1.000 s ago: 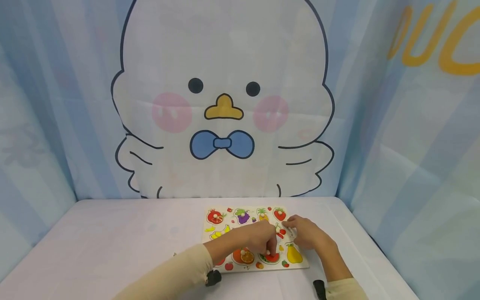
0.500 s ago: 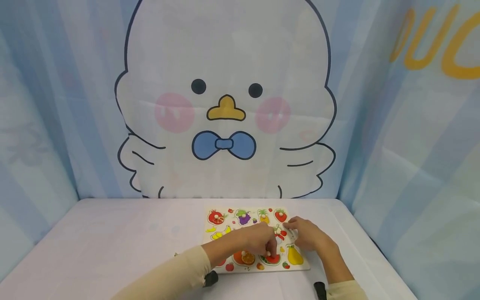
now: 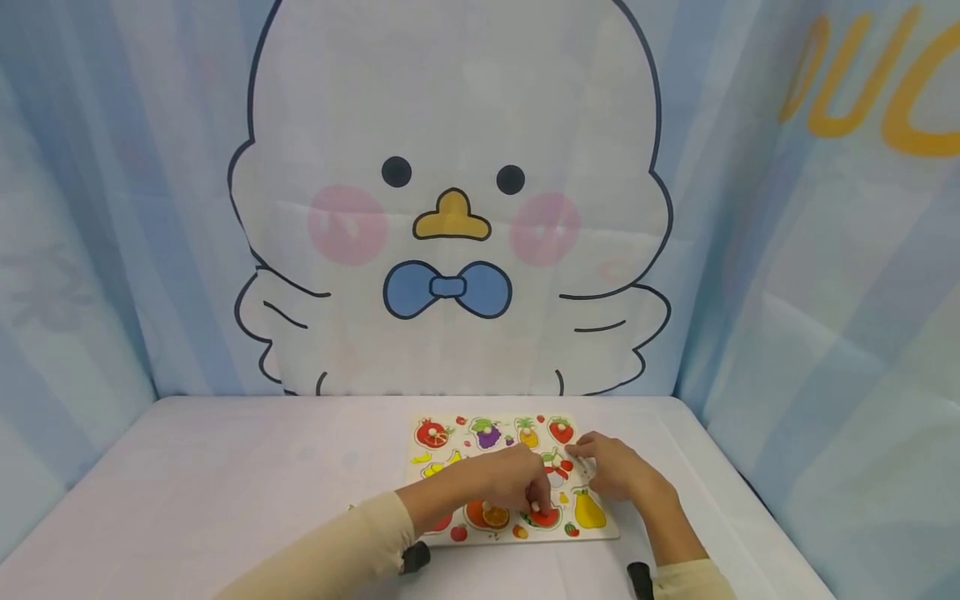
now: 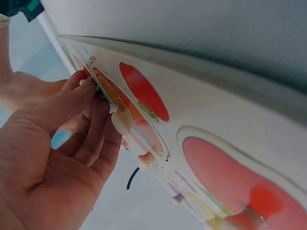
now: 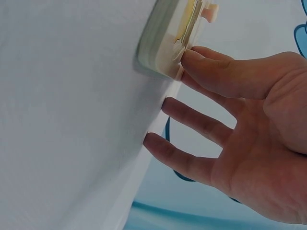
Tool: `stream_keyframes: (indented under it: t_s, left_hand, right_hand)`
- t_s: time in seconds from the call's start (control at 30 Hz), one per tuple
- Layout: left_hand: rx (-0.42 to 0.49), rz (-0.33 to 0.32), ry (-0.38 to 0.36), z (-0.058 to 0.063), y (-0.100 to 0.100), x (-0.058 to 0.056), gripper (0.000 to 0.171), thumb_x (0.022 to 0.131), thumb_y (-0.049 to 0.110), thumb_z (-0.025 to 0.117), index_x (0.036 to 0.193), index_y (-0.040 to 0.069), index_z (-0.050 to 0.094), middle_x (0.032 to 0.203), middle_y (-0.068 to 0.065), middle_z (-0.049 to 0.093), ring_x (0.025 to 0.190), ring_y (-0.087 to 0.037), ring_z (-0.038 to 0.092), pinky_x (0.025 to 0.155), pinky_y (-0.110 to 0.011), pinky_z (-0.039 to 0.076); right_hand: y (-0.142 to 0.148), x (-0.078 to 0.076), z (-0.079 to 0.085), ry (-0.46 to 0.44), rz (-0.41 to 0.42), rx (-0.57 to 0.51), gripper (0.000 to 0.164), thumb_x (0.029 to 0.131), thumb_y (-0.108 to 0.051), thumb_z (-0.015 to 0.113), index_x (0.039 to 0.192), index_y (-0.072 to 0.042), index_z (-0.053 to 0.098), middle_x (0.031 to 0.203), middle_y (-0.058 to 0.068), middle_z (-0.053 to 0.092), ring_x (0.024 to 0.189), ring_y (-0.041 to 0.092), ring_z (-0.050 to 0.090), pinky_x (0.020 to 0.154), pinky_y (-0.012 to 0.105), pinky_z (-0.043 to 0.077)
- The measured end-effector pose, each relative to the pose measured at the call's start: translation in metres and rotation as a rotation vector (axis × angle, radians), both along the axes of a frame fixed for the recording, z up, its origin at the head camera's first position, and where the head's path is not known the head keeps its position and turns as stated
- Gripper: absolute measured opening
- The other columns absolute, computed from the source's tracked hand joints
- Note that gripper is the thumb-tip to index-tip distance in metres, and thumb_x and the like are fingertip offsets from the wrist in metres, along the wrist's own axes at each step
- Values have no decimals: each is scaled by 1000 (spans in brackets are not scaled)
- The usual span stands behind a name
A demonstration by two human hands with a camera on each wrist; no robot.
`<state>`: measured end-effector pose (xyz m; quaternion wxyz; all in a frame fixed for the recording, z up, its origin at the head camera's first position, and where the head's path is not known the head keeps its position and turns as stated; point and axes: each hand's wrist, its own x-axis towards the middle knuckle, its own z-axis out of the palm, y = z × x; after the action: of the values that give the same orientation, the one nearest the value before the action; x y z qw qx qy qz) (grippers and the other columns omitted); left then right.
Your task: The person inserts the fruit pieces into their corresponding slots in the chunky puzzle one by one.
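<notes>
A wooden fruit puzzle board [image 3: 442, 537] with knobbed pieces lies on the table in the head view. My left hand [image 3: 513, 479] reaches across it, thumb and curled fingers pinching the knob of the watermelon piece [image 3: 546, 521], which sits in the board's front row. In the left wrist view the same fingertips meet past the orange piece [image 4: 111, 91], partly covering what they hold. At the board's right edge, my right hand [image 3: 618, 471] has its thumb on the board's surface. The right wrist view shows two extended fingers [image 5: 196, 120] touching the table beside the board corner [image 5: 158, 55].
The board stands on a white-covered table [image 3: 262, 475]. Other pieces on it include a pear [image 3: 588, 510], grapes [image 3: 486, 433] and a strawberry [image 3: 560, 430]. Behind the table hangs a curtain [image 3: 450, 350] printed with a cartoon duck.
My left hand stays at the watermelon piece with only a slight shift, so more of the cherries behind it shows. The right hand keeps its place at the board's edge.
</notes>
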<state>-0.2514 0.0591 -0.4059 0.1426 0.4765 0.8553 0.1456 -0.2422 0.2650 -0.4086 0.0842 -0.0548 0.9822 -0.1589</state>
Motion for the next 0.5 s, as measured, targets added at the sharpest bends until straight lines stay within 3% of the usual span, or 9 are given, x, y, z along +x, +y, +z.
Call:
stream_keyframes:
  t_s: [0.27, 0.37, 0.5]
  left_hand:
    - [13, -45, -16, -4, -8, -2, 21, 82, 9, 75, 97, 24, 76, 86, 16, 65, 73, 3, 54, 68, -11, 46]
    - [38, -54, 36, -1, -18, -3, 25, 82, 11, 75, 102, 25, 75, 92, 13, 62, 76, 1, 54, 68, -11, 45]
    - [84, -16, 88, 7, -38, -2, 23, 84, 12, 74, 104, 24, 74, 92, 12, 61, 78, -1, 54, 68, -12, 44]
  right_hand:
    - [1, 1, -3, 0, -9, -14, 55, 76, 2, 74, 126, -17, 65, 130, 7, 56, 118, 33, 51, 97, 54, 43]
    - [1, 1, -2, 7, 6, -4, 54, 76, 1, 75, 126, -17, 65, 130, 7, 55, 118, 33, 51, 97, 54, 43]
    - [2, 1, 0, 6, 21, 12, 54, 77, 0, 75, 127, -16, 63, 132, 9, 54, 119, 35, 50, 97, 56, 42]
